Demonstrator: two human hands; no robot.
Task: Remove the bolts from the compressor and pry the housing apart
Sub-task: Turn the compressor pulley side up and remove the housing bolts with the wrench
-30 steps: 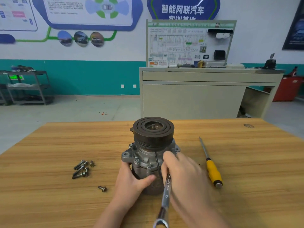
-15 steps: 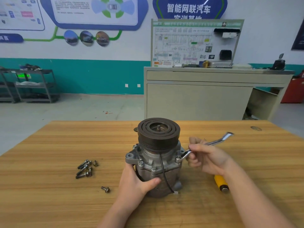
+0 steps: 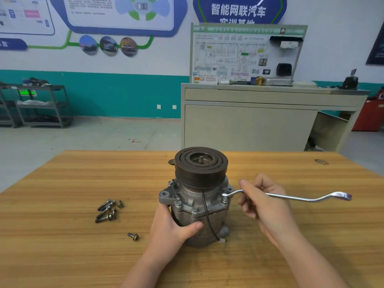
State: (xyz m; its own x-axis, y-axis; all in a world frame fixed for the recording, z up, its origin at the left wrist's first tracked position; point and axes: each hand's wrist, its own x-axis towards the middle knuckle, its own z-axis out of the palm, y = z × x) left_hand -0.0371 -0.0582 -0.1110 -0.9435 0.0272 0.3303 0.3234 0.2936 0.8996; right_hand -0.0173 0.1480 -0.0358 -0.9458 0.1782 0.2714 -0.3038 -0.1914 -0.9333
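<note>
Fingers of the right hand [image 3: 265, 204] curl round the offset wrench [image 3: 291, 196], seated on a compressor [image 3: 195, 204] bolt; the left hand [image 3: 172, 227] grips the housing.

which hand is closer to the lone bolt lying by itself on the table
Left. The left hand grips the compressor just right of the lone bolt; the right hand holds the wrench beyond the compressor.

Grey cabinet [image 3: 249, 125] behind table; metal shelving [image 3: 41, 104] at left
</note>
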